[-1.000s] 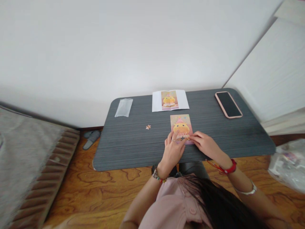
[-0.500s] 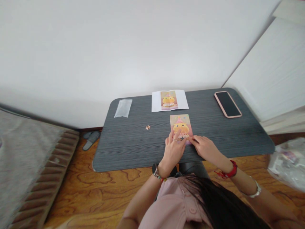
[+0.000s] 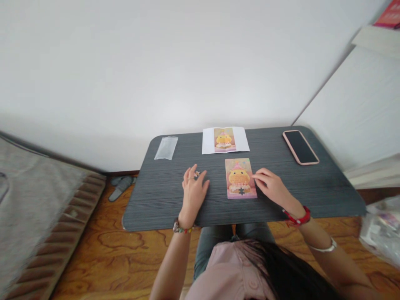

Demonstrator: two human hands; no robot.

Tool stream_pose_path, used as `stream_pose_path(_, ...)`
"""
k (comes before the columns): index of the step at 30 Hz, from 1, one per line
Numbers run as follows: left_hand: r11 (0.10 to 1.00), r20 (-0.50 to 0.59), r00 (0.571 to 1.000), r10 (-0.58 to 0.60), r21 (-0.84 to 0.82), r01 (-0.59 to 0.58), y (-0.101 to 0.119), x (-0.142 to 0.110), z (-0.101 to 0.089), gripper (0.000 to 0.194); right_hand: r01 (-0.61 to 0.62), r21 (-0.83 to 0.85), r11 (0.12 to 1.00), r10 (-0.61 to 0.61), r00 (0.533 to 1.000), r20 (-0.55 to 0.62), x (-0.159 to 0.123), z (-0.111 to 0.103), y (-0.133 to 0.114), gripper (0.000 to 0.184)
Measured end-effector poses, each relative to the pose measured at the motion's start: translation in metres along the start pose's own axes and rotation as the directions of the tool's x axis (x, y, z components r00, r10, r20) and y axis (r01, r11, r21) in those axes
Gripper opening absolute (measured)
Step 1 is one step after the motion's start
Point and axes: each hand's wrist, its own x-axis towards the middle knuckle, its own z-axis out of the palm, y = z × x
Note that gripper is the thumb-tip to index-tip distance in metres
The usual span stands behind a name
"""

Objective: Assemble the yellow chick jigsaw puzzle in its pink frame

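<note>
A nearly filled jigsaw puzzle with a yellow cartoon figure in a pink hat lies flat on the table. One dark piece-shaped gap shows near its lower edge. To its left, a single loose puzzle piece is partly hidden by the fingers of my left hand, which are spread apart over it; I cannot tell whether they touch it. My right hand is at the puzzle's right side, fingers bent and thumb and fingertips together on its edge.
Behind the puzzle lies a creased white sheet printed with the same picture. A clear plastic bag is at the table's back left, a pink-cased phone at the right. The dark table stands against a white wall.
My left hand has left the puzzle and moved left to the loose piece. The gap in the puzzle is now uncovered. My right hand stays at the puzzle's right edge.
</note>
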Motion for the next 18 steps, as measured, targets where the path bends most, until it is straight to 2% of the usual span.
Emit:
stream_pose_path(3,0.982,-0.027,0.986,-0.165,0.085,0.167,-0.033,0.010,-0.001,0.032,0.028,0.012,1.000,-0.028,0.999,0.024,0.013,0.000,-0.005,0.023)
stream_pose_path(6,0.971,-0.004,0.978,-0.210,0.113,0.209,-0.045,0.017,-0.001,0.033,0.066,0.029,0.997,-0.067,0.997,0.046,0.021,0.004,-0.014,0.024)
stream_pose_path(10,0.974,0.018,0.978,-0.209,0.096,0.207,-0.040,0.024,0.002,0.022,0.106,0.051,0.993,-0.110,0.991,0.073,0.023,0.010,-0.025,0.024)
stream_pose_path(18,0.986,0.065,0.984,-0.167,-0.002,0.167,-0.028,0.028,0.007,0.003,0.105,0.069,0.992,-0.116,0.974,0.196,0.027,0.020,-0.036,0.022)
